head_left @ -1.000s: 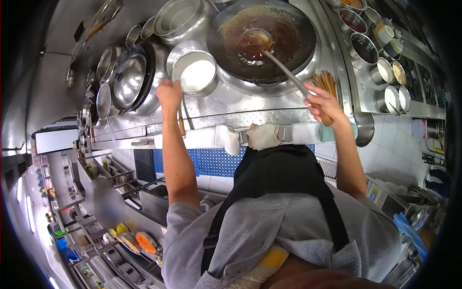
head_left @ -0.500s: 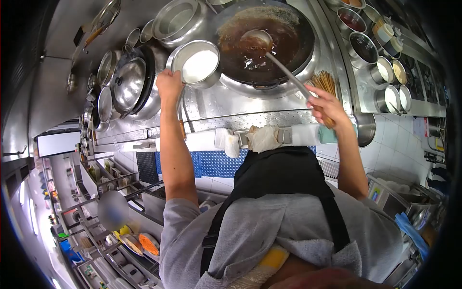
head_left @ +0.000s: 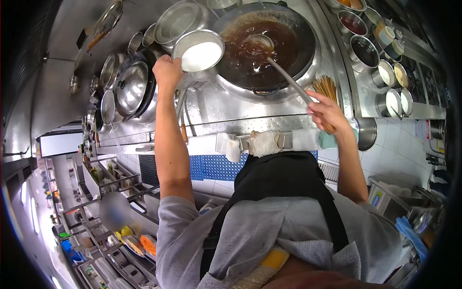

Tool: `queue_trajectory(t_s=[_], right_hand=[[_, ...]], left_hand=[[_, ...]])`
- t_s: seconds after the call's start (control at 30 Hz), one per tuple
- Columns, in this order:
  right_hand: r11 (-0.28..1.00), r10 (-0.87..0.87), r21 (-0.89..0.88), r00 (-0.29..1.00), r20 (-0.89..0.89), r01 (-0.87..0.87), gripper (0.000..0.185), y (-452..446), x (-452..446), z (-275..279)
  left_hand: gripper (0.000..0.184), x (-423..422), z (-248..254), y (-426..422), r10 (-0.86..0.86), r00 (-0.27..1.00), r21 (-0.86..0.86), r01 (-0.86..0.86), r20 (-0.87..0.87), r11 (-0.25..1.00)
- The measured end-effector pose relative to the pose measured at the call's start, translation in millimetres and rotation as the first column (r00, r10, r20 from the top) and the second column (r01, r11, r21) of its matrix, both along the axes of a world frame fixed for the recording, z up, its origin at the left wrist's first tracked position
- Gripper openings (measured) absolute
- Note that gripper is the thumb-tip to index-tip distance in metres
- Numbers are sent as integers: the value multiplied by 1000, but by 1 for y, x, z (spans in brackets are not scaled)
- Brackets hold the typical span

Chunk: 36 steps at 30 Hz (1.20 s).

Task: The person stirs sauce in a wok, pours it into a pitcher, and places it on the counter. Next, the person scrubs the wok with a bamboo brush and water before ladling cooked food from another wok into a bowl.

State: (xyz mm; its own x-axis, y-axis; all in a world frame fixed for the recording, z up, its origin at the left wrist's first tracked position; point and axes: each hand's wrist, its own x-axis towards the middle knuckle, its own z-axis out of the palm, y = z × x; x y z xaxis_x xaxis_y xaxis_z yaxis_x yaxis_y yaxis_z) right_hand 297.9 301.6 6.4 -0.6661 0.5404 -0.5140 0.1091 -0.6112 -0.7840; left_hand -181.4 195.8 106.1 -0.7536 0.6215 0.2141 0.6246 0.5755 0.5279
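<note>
My left hand (head_left: 167,72) is closed on the near left rim of a round metal pot (head_left: 216,67) with white liquid (head_left: 201,56) inside. This pot is tilted a little toward the wok and held at its left edge. In the wok (head_left: 308,41) is a dark brown sauce (head_left: 240,43). My right hand (head_left: 329,111) grips the long handle of a ladle (head_left: 293,83), and the ladle's bowl sits in the sauce near the middle of the wok.
A large metal pot (head_left: 208,17) stands behind the held pot, and a lidded pan (head_left: 131,89) is to the left. A bamboo brush (head_left: 325,87) lies right of the wok. Seasoning containers (head_left: 364,50) line the right shelf. Folded cloths (head_left: 263,143) hang at the counter's front edge.
The pot in my left hand has shifted slightly right and up, and tilts more toward the wok. The ladle's bowl has moved slightly in the sauce.
</note>
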Motion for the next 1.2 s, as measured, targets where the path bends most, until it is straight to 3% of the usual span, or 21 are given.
queue_trajectory(t_s=[0.07,0.1,0.17,0.2,0.27,0.3,0.47,0.57,0.6,0.73,0.87,0.97,1.0,1.07,1.13,1.2], right_hand=[[968,45,237,983,178,-88,61,-3,13,13],[840,-25,535,978,209,-93,61,-3,8,1],[340,-185,932,963,195,-124,59,-3,-10,-50],[312,-224,943,955,193,-117,61,0,-25,-64],[773,-99,632,976,195,-48,62,-4,-51,-44],[920,-41,391,985,168,-29,62,-5,-57,-38],[999,26,-20,1000,-14,-26,66,5,-3,-8],[938,31,319,952,305,-133,65,-6,-1,24],[862,-46,491,946,322,-125,64,-8,-8,4],[893,-46,447,979,198,-48,62,-2,-48,-22],[1000,-7,14,1000,-14,7,62,7,-13,-20],[981,17,191,989,150,-46,62,8,8,10],[945,-14,321,969,245,-67,61,2,3,12],[841,-84,537,968,237,-59,62,4,-19,-20],[859,-86,511,976,201,-30,62,6,-39,-26],[960,-59,278,994,90,32,61,4,-43,-29]], left_hand=[[27,11,15,11,-18,998,-31,16,-65,999],[26,15,19,14,-30,995,-50,25,-94,998],[26,8,16,27,-30,993,-124,16,-117,992],[27,15,22,35,-39,991,-141,21,-128,990],[26,15,22,49,-65,984,-139,42,-164,989],[26,15,19,57,-80,979,-121,57,-187,991],[32,25,19,89,-97,978,-170,65,-184,983],[33,33,20,104,-147,956,-169,106,-254,980],[33,28,15,111,-130,961,-148,96,-245,984],[36,44,26,128,-136,966,-181,96,-219,979],[31,46,26,146,-157,954,-190,110,-256,976],[28,51,32,153,-161,948,-182,113,-274,977],[28,54,34,154,-164,947,-184,116,-275,976],[28,57,39,159,-177,946,-201,124,-272,972],[27,58,42,163,-181,943,-210,124,-279,970],[27,59,43,169,-178,940,-210,119,-289,970]])
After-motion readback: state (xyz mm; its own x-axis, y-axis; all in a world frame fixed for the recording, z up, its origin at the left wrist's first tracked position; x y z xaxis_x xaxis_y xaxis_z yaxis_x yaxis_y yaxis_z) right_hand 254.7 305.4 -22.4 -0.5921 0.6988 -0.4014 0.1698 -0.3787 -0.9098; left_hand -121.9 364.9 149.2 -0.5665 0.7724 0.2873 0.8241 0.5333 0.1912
